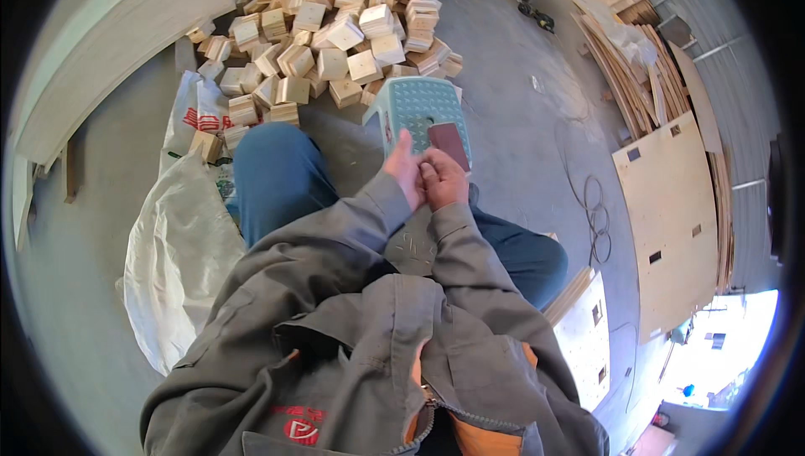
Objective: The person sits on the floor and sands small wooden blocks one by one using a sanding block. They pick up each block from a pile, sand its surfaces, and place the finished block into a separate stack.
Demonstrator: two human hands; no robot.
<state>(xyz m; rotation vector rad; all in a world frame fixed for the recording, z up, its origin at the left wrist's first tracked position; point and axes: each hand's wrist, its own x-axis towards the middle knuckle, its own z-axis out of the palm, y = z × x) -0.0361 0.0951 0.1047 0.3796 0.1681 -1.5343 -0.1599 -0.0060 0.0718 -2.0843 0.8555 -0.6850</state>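
Observation:
My left hand (405, 173) and my right hand (443, 181) meet in front of me, over the near edge of a pale green plastic stool (417, 101). The fingers of my right hand are curled in and pressed together. A raised digit shows on my left hand, and its other fingers close in against the right. Whatever lies between them is too small or hidden to make out. Just beyond my right hand, a reddish-brown rectangular piece, like a sheet of sandpaper (451, 144), lies over the stool top; whether the hand touches it I cannot tell.
A large heap of wooden blocks (333, 64) rises behind the stool. White woven sacks (180, 246) lie at my left. On the right are plywood panels (671, 213), stacked boards (616, 62), a looped cable (597, 221) and a cordless power tool (537, 16).

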